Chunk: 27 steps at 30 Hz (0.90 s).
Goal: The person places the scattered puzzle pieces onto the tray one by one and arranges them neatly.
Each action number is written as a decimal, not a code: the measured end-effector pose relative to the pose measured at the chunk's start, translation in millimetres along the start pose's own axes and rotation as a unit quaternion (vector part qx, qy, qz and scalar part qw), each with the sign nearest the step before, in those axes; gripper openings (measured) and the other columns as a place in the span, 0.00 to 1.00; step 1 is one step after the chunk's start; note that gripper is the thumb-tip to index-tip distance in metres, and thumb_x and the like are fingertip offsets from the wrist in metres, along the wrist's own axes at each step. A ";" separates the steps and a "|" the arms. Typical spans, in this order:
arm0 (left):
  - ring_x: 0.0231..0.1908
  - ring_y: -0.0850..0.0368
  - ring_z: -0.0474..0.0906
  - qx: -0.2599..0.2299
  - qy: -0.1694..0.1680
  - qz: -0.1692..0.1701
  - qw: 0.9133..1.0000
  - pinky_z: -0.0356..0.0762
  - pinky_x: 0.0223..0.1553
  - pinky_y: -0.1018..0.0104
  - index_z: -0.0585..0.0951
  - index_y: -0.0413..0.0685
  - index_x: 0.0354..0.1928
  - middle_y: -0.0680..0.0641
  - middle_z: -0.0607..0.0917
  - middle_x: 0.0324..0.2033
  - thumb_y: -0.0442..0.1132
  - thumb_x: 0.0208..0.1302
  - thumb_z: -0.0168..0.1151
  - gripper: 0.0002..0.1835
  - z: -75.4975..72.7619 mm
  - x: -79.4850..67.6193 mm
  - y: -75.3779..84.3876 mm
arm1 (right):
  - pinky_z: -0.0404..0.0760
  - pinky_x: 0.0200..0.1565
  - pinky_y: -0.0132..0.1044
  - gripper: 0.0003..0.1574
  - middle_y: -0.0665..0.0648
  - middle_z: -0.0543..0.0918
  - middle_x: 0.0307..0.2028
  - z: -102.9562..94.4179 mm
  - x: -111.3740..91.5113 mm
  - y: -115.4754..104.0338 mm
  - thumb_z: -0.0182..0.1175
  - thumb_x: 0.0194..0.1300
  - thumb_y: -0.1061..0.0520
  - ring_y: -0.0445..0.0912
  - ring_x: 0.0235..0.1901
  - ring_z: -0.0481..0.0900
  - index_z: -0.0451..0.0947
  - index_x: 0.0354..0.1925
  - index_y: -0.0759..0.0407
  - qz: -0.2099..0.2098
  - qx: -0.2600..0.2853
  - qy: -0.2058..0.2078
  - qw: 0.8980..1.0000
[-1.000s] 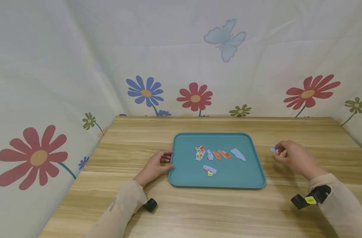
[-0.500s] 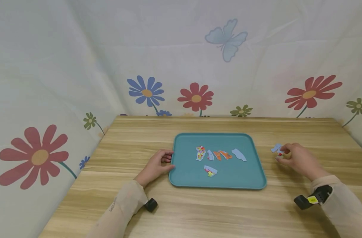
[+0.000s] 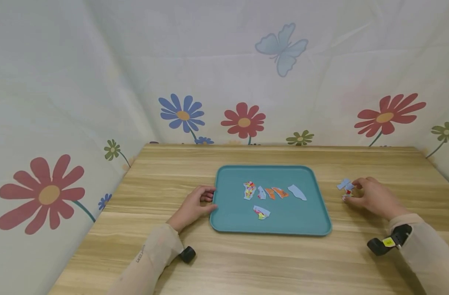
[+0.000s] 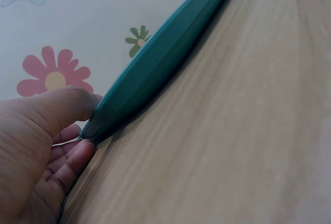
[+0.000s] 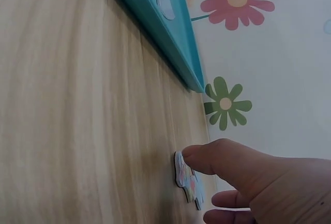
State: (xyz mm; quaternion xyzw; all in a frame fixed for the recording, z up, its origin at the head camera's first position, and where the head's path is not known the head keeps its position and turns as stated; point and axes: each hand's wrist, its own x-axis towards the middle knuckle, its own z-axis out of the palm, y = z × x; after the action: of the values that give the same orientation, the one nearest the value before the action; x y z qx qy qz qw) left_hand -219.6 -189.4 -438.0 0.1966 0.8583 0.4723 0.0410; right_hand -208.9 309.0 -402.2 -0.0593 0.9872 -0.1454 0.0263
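In the head view, my left hand (image 3: 195,207) holds the left edge of a teal tray (image 3: 224,223). The left wrist view shows the thumb at the rim and curled fingertips low by the tray's corner. On the wood table right of the tray lies a small group of puzzle pieces (image 3: 344,183), pale blue and multicoloured. My right hand (image 3: 373,198) is at them with bent fingers. In the right wrist view its thumb (image 5: 192,154) presses on a puzzle piece (image 5: 181,171). The index finger is hidden behind the thumb there.
Several irregular pieces lie apart on the tray: a multicoloured piece (image 3: 249,190), an orange piece (image 3: 280,192), a plain pale blue piece (image 3: 297,192) and a blue-and-yellow piece (image 3: 261,212). A flowered cloth (image 3: 320,102) hangs behind the table (image 3: 246,266).
My right hand has shifted a little right, so more of the pale blue and red pieces show beside its fingertips. The left hand and tray stay in place.
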 end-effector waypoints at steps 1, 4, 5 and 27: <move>0.50 0.42 0.76 0.000 0.002 0.002 1.000 0.77 0.55 0.51 0.69 0.29 0.61 0.32 0.75 0.53 0.28 0.58 0.66 0.29 1.4 1.2 -4.9 | 0.78 0.45 0.62 0.47 0.75 0.75 0.44 0.3 0.6 0.6 0.69 0.54 0.39 0.63 0.41 0.76 0.71 0.52 0.79 0.000 -0.003 -0.001 1.000; 0.51 0.44 0.76 -0.001 0.004 0.005 1.000 0.78 0.55 0.53 0.70 0.32 0.62 0.34 0.75 0.54 0.30 0.58 0.67 0.29 4.3 4.8 -18.3 | 0.78 0.45 0.62 0.48 0.74 0.75 0.43 1.0 2.1 2.1 0.69 0.53 0.38 0.62 0.40 0.75 0.71 0.52 0.79 0.002 -0.005 -0.005 1.000; 0.50 0.45 0.76 -0.001 0.004 0.006 1.000 0.78 0.55 0.54 0.70 0.33 0.62 0.35 0.76 0.54 0.31 0.58 0.68 0.29 4.6 5.7 -21.5 | 0.78 0.45 0.62 0.48 0.74 0.74 0.42 1.2 2.5 2.6 0.69 0.53 0.38 0.62 0.39 0.75 0.71 0.52 0.79 0.004 -0.005 -0.007 1.000; 0.50 0.48 0.77 -0.004 0.001 0.019 1.000 0.79 0.54 0.60 0.72 0.36 0.61 0.38 0.77 0.52 0.33 0.58 0.69 0.29 2.0 6.4 -23.5 | 0.78 0.46 0.62 0.51 0.77 0.72 0.43 -3.4 10.9 2.5 0.69 0.52 0.38 0.60 0.38 0.73 0.70 0.51 0.83 0.010 -0.002 -0.029 1.000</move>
State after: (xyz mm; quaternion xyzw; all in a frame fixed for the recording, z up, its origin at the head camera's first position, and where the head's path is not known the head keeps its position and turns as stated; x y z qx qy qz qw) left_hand -232.0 -196.6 -457.8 0.2119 0.8525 0.4768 0.0321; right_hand -220.2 310.9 -400.0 -0.0540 0.9868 -0.1416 0.0565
